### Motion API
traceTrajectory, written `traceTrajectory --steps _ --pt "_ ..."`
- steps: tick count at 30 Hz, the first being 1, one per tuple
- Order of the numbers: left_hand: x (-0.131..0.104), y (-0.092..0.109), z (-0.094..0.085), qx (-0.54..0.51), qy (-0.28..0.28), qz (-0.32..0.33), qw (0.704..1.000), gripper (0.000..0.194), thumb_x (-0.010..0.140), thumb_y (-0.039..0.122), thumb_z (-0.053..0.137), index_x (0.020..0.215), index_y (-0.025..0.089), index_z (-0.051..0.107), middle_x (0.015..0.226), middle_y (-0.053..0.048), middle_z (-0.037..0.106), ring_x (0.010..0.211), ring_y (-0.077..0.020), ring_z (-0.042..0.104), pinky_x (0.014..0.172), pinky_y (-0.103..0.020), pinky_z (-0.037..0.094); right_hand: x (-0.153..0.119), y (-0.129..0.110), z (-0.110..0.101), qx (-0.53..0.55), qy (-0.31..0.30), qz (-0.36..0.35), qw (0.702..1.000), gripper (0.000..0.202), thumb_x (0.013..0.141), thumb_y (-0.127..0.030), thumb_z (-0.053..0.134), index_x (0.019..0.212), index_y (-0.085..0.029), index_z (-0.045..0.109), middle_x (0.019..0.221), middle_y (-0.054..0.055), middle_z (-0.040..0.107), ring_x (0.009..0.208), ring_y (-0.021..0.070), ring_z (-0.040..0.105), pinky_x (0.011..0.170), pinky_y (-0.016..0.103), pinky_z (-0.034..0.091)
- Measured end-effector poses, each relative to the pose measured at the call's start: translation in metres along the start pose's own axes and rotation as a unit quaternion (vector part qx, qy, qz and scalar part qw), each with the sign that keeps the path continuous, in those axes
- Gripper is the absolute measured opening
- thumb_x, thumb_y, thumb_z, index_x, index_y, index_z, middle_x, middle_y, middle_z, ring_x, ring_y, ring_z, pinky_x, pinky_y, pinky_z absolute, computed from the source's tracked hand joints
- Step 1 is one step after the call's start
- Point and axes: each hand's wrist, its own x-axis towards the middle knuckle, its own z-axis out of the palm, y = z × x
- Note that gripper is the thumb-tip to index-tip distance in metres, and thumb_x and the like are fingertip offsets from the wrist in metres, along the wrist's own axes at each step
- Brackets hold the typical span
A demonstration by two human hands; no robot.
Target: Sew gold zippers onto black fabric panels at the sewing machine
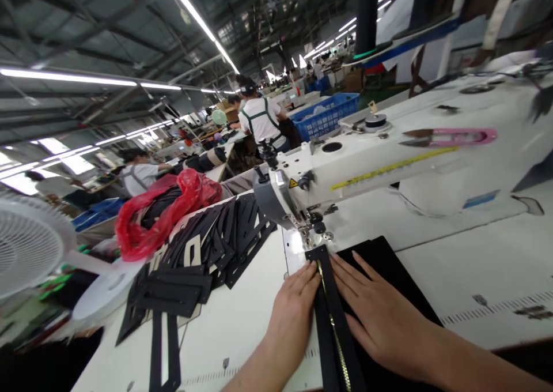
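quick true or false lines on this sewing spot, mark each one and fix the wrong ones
1. The left hand and right hand are on opposite sides of the gold zipper. True.
2. The pink snips lie under the right hand. False: the pink snips are up on the sewing machine.
3. A white fan stands at the left edge. True.
4. The red plastic bag is inside the fan. False: the red plastic bag is beyond the fan, around dark material.
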Motion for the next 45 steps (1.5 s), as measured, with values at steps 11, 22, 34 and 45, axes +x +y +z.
traceTrajectory --steps 11,22,34,45 --pt "0.003 0.004 0.001 0.017 0.021 -0.002 1.000 0.034 0.087 0.012 0.045 0.120 0.013 0.053 0.122 -0.015 0.056 0.113 -0.0276 0.052 0.092 -0.044 0.049 0.000 0.005 0.004 -0.112 -0.008 -0.053 0.992 0.065 0.087 -0.026 0.039 0.145 -0.015 0.012 0.147 0.010 0.024 0.135 0.0253 0.020 0.106 0.050 0.029" --pt "0.005 0.000 -0.002 0.025 0.008 0.043 0.999 0.034 0.090 0.014 0.040 0.121 0.008 0.051 0.124 -0.015 0.055 0.118 -0.0274 0.050 0.096 -0.040 0.048 0.003 0.007 0.002 -0.117 -0.021 -0.059 0.991 0.066 0.086 -0.027 0.040 0.145 -0.014 0.014 0.147 0.011 0.023 0.135 0.0255 0.019 0.106 0.050 0.028" --pt "0.029 -0.017 -0.002 0.012 0.049 0.015 0.999 0.025 0.093 0.013 0.036 0.108 0.010 0.056 0.111 -0.015 0.059 0.105 -0.0235 0.057 0.091 -0.040 0.051 0.025 0.028 0.012 -0.114 -0.008 -0.068 0.991 0.066 0.082 -0.022 0.044 0.143 -0.010 0.021 0.145 0.013 0.029 0.135 0.0267 0.021 0.108 0.050 0.024" --pt "0.042 -0.030 0.003 0.002 0.032 0.022 0.999 0.026 0.090 0.010 0.040 0.112 0.005 0.053 0.111 -0.019 0.058 0.109 -0.0259 0.054 0.096 -0.042 0.047 0.040 0.042 0.013 -0.158 0.008 -0.089 0.983 0.064 0.082 -0.023 0.045 0.141 -0.006 0.026 0.139 0.015 0.039 0.131 0.0246 0.031 0.106 0.047 0.027"
